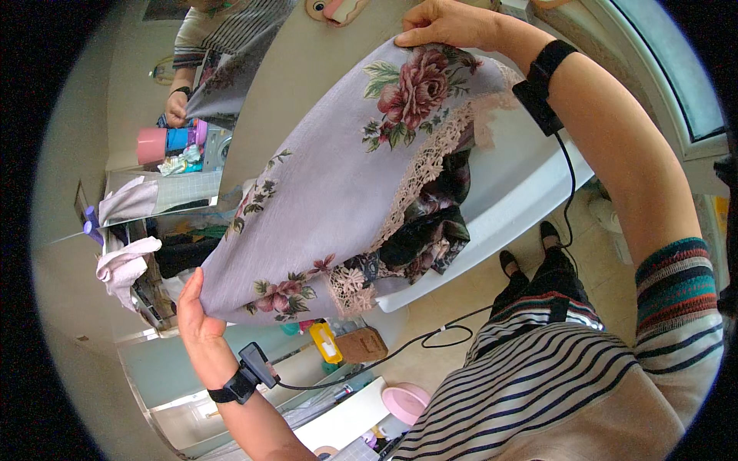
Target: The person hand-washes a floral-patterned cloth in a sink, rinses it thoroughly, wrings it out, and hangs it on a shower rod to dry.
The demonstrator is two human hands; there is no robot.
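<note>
A pale lilac cloth (pixel 323 169) with printed roses and a pinkish lace trim (pixel 419 180) is stretched out between my hands. My right hand (pixel 446 27) is closed on its upper edge, fingers and thumb pinched together. At the lower left corner of the cloth, my left hand (pixel 201 319) holds the edge; some of its fingers are hidden behind the fabric. Below the lace hangs a bunched dark floral part (pixel 427 227); whether it belongs to the same cloth I cannot tell. Beneath it lies a white tub (pixel 523 180) with a curved rim.
A mirror (pixel 300 84) at the upper left reflects the cloth and an arm. A pink towel (pixel 127 269) hangs on a crowded shelf at the left. Below are a yellow packet (pixel 326 343), a brown box (pixel 361 346) and a pink basin (pixel 405 401). Cables (pixel 430 334) run from both wrists.
</note>
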